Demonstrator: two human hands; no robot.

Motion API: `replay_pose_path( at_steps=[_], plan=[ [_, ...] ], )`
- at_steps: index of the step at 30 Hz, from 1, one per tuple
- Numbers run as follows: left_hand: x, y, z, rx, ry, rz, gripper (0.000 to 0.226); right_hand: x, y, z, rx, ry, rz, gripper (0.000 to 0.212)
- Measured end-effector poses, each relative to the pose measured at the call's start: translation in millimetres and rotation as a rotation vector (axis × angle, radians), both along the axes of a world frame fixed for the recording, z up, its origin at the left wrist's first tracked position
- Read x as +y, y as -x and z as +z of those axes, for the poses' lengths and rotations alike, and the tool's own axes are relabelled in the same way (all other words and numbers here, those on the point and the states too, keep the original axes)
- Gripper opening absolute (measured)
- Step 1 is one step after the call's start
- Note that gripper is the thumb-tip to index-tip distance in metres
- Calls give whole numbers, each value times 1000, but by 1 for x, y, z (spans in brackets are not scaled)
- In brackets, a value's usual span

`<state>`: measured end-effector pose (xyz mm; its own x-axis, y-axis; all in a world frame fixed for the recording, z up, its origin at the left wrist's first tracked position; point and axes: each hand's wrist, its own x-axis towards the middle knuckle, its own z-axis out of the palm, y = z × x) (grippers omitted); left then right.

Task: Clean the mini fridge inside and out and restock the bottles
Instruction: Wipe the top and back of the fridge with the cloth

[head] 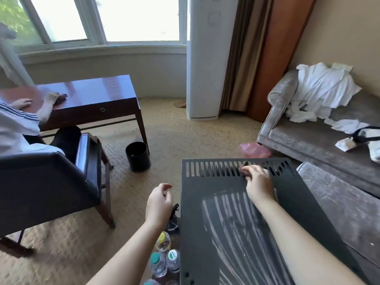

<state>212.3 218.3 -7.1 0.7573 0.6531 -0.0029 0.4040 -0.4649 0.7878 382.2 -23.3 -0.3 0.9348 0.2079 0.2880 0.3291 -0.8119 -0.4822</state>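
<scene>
Looking down on the top panel of the mini fridge (197, 204), standing on the carpet (164, 124) beside a grey sofa (308, 140).

Wiping under way at the far edge: right hand (259, 182) pressing a small dark cloth (244, 168) onto the vent slots (211, 168). Grip curled over the cloth, fingertips bunched on it. Left hand (159, 202) held in the air off the fridge's left side, touching nothing; grip loosely curled, empty.

Noted pale streaks across the near half of the top panel, running toward the camera. Judged as wipe marks, so top part-done and not yet buffed. Could be smeared dust rather than cleaner; hard to tell at this angle.

Found bottles (164, 262) clustered on the carpet just beside the fridge's left wall, caps on, outside the fridge. Spray bottle (173, 219) with black trigger standing at the far end of that cluster, below the left hand.

Progress, judged: early.
- Outside: top in hand. Sides and door out of view, so no call on them.
- Inside: out of view. Probably emptied for cleaning, given the bottles on the floor.
- Left to do: finish slots and top, wipe remaining outer faces, clean interior, then restock.
</scene>
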Motion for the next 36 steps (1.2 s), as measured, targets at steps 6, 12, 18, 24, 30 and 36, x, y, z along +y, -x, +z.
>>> replay_pose_path(
  at_steps=[6,12,18,24,30,36],
  plan=[
    [-8,15,3,-18,-24,-110,27,16,19,9,100,-39,-58,33],
    [-13,25,19,-71,21,-150,26,109,148,10,117,-39,446,37],
    [-22,43,21,-80,57,-211,27,68,210,9,186,-89,529,35],
    [-38,60,11,-106,54,-309,22,32,247,11,248,-144,433,39],
    [-35,85,5,-85,-79,-414,33,64,178,12,171,-60,232,51],
    [-22,97,-9,-72,-327,-508,52,78,190,15,163,-48,160,49]
  ],
)
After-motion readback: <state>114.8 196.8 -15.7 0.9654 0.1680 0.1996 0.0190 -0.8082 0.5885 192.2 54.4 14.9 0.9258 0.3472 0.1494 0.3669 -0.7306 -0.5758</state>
